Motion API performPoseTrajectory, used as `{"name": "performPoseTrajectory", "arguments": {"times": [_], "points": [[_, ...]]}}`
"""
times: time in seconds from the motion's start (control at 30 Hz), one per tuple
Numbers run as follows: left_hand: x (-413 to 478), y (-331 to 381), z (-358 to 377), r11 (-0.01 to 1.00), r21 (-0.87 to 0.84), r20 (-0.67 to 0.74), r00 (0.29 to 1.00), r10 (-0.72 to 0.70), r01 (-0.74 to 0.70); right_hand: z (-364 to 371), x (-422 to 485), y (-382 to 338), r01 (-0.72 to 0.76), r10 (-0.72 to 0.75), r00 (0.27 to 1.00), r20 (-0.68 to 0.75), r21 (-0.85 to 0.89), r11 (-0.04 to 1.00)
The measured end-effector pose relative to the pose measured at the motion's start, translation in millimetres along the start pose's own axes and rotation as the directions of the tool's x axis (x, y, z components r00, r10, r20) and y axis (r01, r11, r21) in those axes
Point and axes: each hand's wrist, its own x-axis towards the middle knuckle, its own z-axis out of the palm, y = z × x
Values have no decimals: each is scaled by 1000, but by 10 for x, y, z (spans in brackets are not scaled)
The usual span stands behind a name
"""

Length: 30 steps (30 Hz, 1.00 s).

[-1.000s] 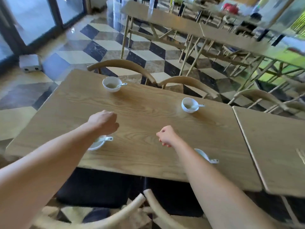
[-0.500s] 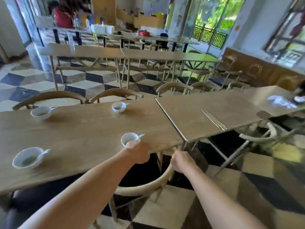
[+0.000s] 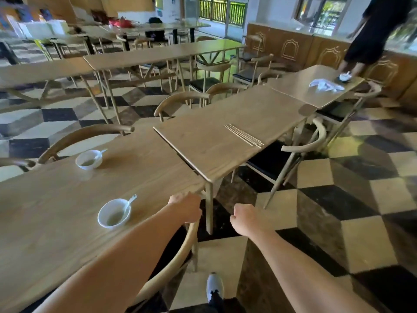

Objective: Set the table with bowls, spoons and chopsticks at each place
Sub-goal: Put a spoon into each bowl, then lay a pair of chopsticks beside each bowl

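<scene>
Two white bowls stand on the long wooden table (image 3: 56, 206), each with a white spoon in it: a near bowl (image 3: 114, 213) by the front edge and a far bowl (image 3: 88, 159) by the back edge. Several chopsticks (image 3: 244, 135) lie in a bundle on the adjoining table (image 3: 203, 143) to the right. My left hand (image 3: 185, 206) is a loose fist at the near table's right corner, holding nothing. My right hand (image 3: 244, 219) is a closed fist over the floor, a little right of that corner, with nothing in it.
A curved wooden chair back (image 3: 171, 263) sits just below my left hand. More chairs (image 3: 304, 143) line both tables. A third table (image 3: 300, 86) farther right carries a white cloth (image 3: 326, 85) and a small cup (image 3: 344, 76); a person in dark clothes (image 3: 372, 32) stands there. Checkered floor lies to the right.
The view has swung right along the table toward the chopsticks. Both fists have moved from over the tabletop to its right corner, and two of the bowls have left the view.
</scene>
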Motion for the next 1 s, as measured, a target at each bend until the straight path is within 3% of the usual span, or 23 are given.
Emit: {"name": "performPoseTrajectory", "arguments": {"times": [0.57, 0.73, 1.0], "points": [[3277, 501, -1203, 997, -45, 99, 992, 74, -70, -1442, 2997, 942, -61, 71, 989, 130, -73, 995], [4063, 610, -1326, 996, -92, 133, 991, 19, -6, -1645, 3895, 1184, -30, 40, 989, 145, -70, 997], [5339, 818, -1557, 974, -128, 267, 952, -146, 185, -1724, 5700, 1643, 154, -137, 982, 127, -133, 979]]}}
